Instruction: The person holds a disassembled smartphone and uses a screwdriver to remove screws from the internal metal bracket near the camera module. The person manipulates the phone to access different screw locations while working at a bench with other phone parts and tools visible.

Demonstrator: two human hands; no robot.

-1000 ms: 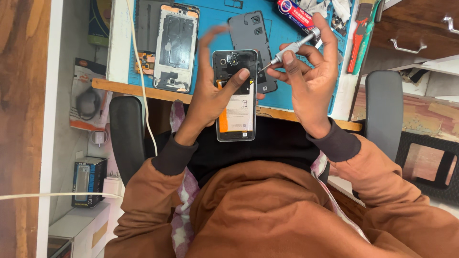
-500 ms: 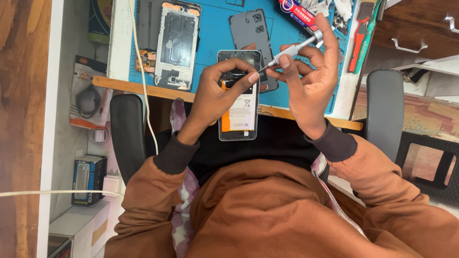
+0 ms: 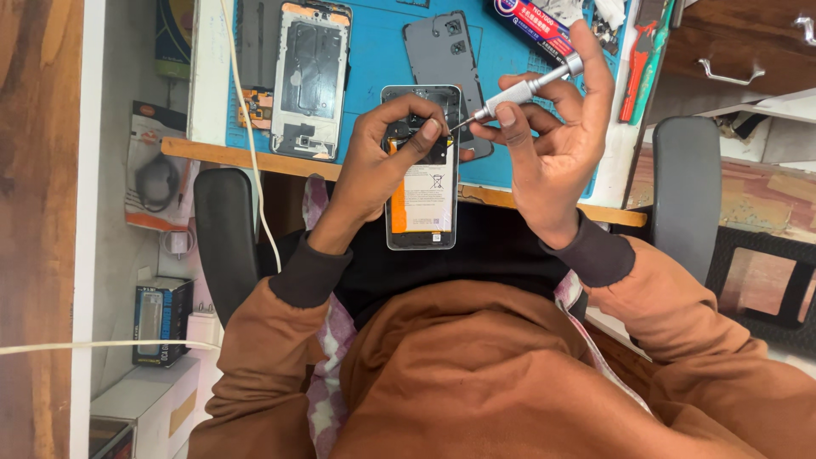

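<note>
Holding an opened phone [image 3: 422,174] in the left hand [image 3: 387,161], back side up, above the lap and just before the desk edge, thumb and fingers clasped around its upper part. Gripping a thin silver screwdriver [image 3: 523,87] with the right hand [image 3: 552,144], fingers closed around the shaft, tip touching the dark upper section of the phone.

Possible trouble: tip slipping off a small screw and scratching the board or the battery below; phone tilting in the one-hand hold, with no support under it; a loose screw dropping onto the brown clothing.

Behind the hands, a blue work mat [image 3: 374,59] on a white desk, with a bare phone frame [image 3: 310,81], a grey back cover [image 3: 442,51], a glue tube [image 3: 531,25] and red and green tools [image 3: 639,59]. Black chair armrests on both sides, a white cable [image 3: 246,127] hanging at the left, small boxes low on a shelf.
</note>
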